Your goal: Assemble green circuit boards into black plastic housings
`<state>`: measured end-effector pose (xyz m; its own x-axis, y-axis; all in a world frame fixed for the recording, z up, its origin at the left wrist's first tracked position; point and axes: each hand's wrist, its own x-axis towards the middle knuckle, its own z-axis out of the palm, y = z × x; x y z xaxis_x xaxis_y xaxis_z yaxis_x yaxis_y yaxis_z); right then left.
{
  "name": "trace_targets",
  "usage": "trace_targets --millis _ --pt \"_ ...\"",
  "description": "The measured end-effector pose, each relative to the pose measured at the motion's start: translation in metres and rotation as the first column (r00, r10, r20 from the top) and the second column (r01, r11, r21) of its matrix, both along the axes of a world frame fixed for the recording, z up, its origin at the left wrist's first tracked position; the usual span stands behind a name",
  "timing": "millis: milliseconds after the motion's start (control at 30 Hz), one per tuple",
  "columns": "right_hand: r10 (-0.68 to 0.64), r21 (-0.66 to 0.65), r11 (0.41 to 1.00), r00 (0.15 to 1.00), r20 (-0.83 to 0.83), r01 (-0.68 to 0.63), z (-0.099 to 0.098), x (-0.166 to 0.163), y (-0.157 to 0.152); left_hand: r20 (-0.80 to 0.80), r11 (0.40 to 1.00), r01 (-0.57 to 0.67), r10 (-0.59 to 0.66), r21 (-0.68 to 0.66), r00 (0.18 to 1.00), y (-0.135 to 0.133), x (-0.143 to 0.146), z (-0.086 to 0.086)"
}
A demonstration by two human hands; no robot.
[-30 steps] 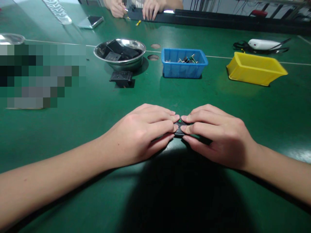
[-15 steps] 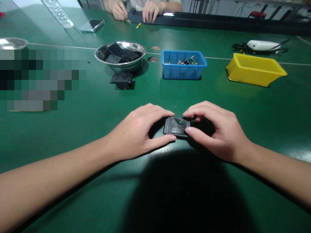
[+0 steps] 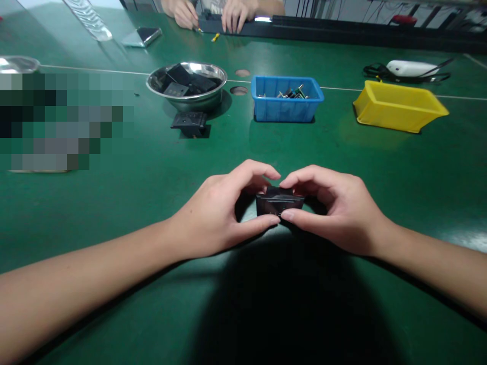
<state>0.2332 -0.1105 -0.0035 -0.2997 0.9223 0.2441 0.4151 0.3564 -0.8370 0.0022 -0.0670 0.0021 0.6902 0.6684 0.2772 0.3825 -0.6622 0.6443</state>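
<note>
Between my two hands, low over the table, is a small black plastic case [image 3: 279,201], tipped so that a long narrow side faces me. My left hand [image 3: 224,210] curls round its left end, thumb along the near lower edge and fingers arched behind. From the other side my right hand [image 3: 338,208] grips it, thumb on the near edge and index finger over the top. The fingers partly cover both ends. Farther off, a similar black plastic part [image 3: 190,122] sits on the table before a metal bowl [image 3: 203,104] of black parts.
On the green table [image 3: 171,182] stand a blue bin [image 3: 288,109] with small metal-and-green parts and a yellow bin [image 3: 395,114]. A white device [image 3: 413,69] with black cords lies behind. Across the table, another person's hands [image 3: 238,15] rest at a long black bar [image 3: 323,33].
The case has been tipped: its embossed top with a green dot faced me before, and now a narrow side does. My fingers have shifted around it, the right thumb moving left.
</note>
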Motion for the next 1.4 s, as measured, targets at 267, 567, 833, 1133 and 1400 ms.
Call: trace_targets --millis 267,567,833,1133,1400 --pt "0.022 -0.031 0.999 0.989 -0.147 -0.027 -0.005 0.000 -0.005 0.083 0.999 0.010 -0.006 -0.040 0.997 -0.003 -0.001 0.003" --pt "0.011 0.098 0.995 1.000 0.014 -0.012 -0.002 0.002 -0.009 0.029 0.997 0.009 -0.011 0.074 1.000 -0.003 -0.003 0.004" --pt "-0.045 0.236 0.972 0.987 0.154 0.007 0.003 0.004 -0.009 0.012 0.994 0.011 -0.013 0.110 1.000 -0.002 -0.005 0.005" --pt "0.019 0.194 0.980 0.989 0.148 -0.048 0.006 0.007 -0.010 0.035 0.996 0.048 -0.051 0.077 0.998 -0.002 -0.008 0.000" --pt "0.011 0.278 0.959 0.985 0.175 -0.060 0.005 0.006 -0.008 0.059 0.989 0.044 -0.053 0.143 0.997 -0.005 -0.005 0.008"
